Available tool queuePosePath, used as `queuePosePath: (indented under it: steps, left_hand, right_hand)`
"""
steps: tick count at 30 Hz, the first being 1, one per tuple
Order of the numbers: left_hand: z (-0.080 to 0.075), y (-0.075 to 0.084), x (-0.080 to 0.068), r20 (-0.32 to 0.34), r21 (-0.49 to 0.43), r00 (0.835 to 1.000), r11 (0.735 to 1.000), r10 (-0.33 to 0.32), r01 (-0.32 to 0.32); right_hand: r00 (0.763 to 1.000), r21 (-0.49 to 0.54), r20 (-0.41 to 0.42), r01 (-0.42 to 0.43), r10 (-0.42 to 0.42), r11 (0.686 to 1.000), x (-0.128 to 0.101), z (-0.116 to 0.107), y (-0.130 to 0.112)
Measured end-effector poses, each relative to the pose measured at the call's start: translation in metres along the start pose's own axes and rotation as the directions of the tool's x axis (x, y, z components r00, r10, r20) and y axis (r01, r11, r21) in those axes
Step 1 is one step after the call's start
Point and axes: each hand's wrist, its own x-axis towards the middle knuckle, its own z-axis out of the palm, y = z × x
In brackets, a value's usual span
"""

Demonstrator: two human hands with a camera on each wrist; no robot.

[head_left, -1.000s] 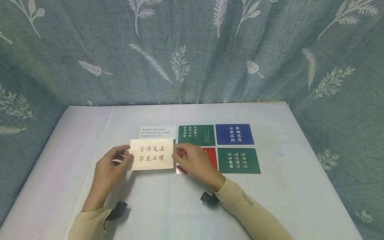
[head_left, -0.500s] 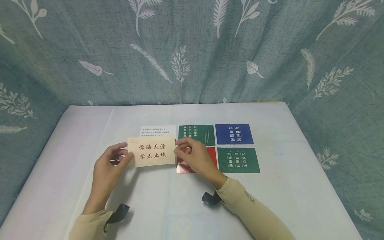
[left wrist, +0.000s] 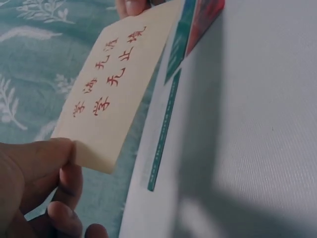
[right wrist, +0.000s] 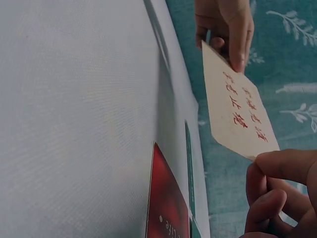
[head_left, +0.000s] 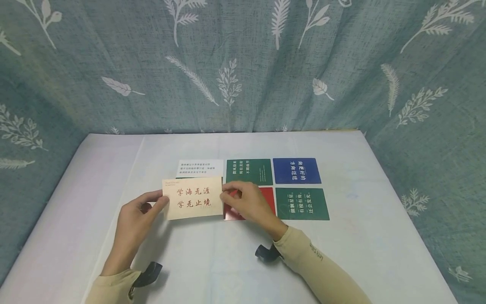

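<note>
Card of cream-coloured paper (head_left: 193, 198), rectangular, two rows of red Chinese characters across it, and it's up in the air, clear of the white bench (head_left: 212, 261)! Left hand (head_left: 137, 217) pinches one short edge between thumb and fingers; right hand (head_left: 250, 204) nips the opposite short edge, thumb and forefinger together, other fingers curled in beneath. So both hands grip the same card, printed face towards the head camera, and a soft shadow falls on the bench below.

Behind it, the flat cards line up! Back row, left to right: a white rectangular card (head_left: 199, 166) with dark print, a green rectangular card with white characters (head_left: 248, 172), then a blue rectangular card with white characters (head_left: 297, 171). Nearer the person, a glossy red card (head_left: 268, 198) lies partly behind the right hand, and just beside it sits a second green card with white characters (head_left: 302, 204). Left wrist view now: a green strip with pale lettering (left wrist: 164, 130) peeps out on the bench, past the raised cream card. And all around, a teal curtain with white leaf prints (head_left: 258, 84).
</note>
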Motion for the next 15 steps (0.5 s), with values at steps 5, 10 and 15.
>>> queuePosePath:
  steps: [5,10,15]
  left_hand:
    - [-0.0001,-0.0028,-0.0009,0.016,0.047,1.000,0.999,-0.011,0.010]
    - [-0.0017,-0.0035,-0.0029,0.002,0.048,1.000,0.999,0.000,0.000]
    - [-0.0043,-0.0008,-0.0051,0.015,0.042,1.000,0.999,-0.004,0.003]
  right_hand:
    - [1.000,-0.023,0.007,0.014,-0.014,1.000,-0.0009,-0.0001,-0.0013]
    - [0.999,-0.005,0.020,0.033,-0.033,0.999,-0.0010,0.0000,-0.0004]
    - [0.998,0.025,0.033,0.056,-0.057,0.998,-0.0012,-0.0004,0.0002]
